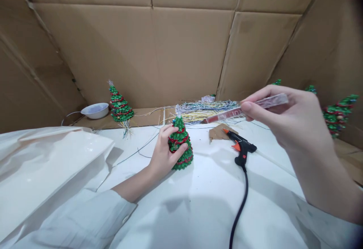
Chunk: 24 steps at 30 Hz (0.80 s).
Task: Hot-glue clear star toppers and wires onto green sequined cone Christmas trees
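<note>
My left hand is closed around the side of a small green Christmas tree, which stands upright on the white table. Red garland winds round this tree, and a clear star tops it. Up at the right, my right hand pinches a slim reddish pencil-like stick. Its pointed tip faces left, above and to the right of the tree, without touching it. Pale lettering and a clear wrapping show on the stick. Below the stick lies a black glue gun with an orange nozzle and trigger.
A bundle of thin wires lies behind the tree. Another tree and a white bowl stand at back left; more trees are at right. The glue gun's cord runs frontward. White plastic sheeting covers the left. Cardboard walls enclose the table.
</note>
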Each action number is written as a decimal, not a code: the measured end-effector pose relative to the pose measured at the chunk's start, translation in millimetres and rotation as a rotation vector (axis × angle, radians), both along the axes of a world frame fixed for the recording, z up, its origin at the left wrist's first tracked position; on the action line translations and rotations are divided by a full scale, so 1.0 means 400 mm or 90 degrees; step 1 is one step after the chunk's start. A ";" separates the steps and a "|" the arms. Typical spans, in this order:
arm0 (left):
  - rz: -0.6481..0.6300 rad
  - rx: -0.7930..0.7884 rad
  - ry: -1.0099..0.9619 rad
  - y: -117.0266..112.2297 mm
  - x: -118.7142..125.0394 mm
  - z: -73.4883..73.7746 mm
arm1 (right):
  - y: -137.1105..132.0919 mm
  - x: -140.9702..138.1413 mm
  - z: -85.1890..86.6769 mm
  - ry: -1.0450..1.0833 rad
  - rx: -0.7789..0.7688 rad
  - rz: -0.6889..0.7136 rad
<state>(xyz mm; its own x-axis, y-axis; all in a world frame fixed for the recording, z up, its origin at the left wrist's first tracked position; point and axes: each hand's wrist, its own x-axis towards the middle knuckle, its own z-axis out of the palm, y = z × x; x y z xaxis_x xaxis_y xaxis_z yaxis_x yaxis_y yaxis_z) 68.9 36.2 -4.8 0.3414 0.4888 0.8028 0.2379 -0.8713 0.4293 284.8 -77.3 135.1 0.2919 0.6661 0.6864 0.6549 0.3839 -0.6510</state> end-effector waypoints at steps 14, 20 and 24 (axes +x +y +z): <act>0.018 0.009 -0.026 -0.020 0.001 -0.014 | 0.042 -0.081 -0.119 -0.198 0.135 0.120; -0.013 -0.105 -0.001 -0.029 -0.011 -0.029 | 0.063 -0.088 -0.158 -0.299 0.100 0.263; 0.004 -0.083 0.030 -0.032 -0.019 -0.033 | 0.063 -0.087 -0.167 -0.329 0.154 0.285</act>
